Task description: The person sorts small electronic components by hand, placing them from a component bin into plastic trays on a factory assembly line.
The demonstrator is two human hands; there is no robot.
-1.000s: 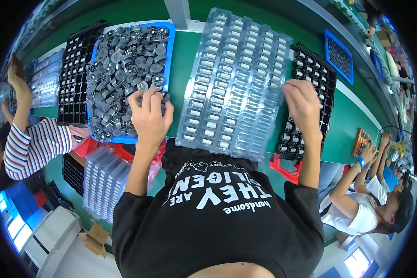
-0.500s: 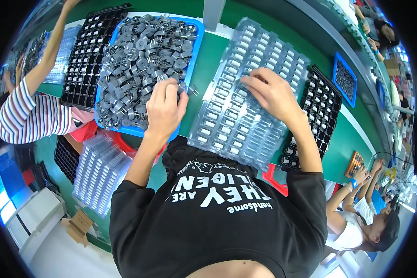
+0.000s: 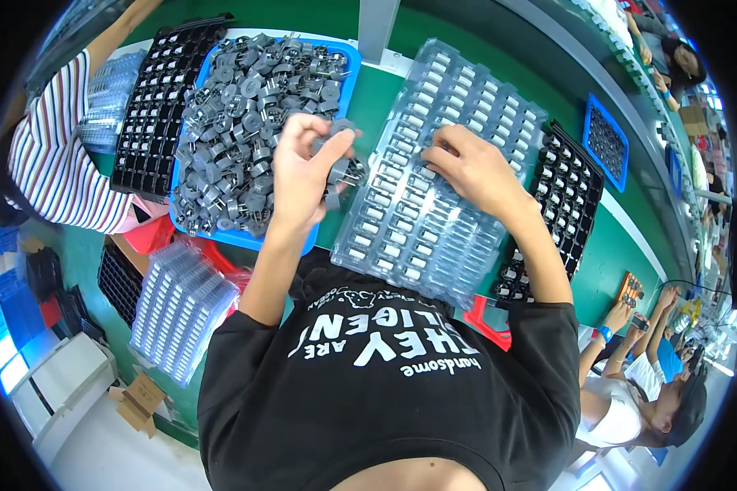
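My left hand [image 3: 299, 172] is lifted over the right side of a blue bin, its fingers curled round several grey round plug parts with metal pins [image 3: 344, 168]. The blue bin [image 3: 350, 69] is heaped with more grey pinned parts [image 3: 250, 106]. To its right lies a clear plastic tray [image 3: 475, 254] with rows of small pieces showing white tops [image 3: 401, 217]. Over the middle of that tray, my right hand [image 3: 475, 168] has thumb and fingertips pinched together at one of the pockets. Whatever those fingertips hold is hidden.
A black tray [image 3: 561, 180] of white-topped pieces lies right of the clear one, and another black tray [image 3: 160, 106] left of the bin. Stacked clear trays [image 3: 176, 311] stand lower left. A metal post [image 3: 377, 33] rises behind. A co-worker in a striped shirt [image 3: 70, 155] is at left.
My left hand has come up from the heap and moved slightly right, with several grey plug parts now showing in its fingers. My right hand has shifted slightly over the tray.
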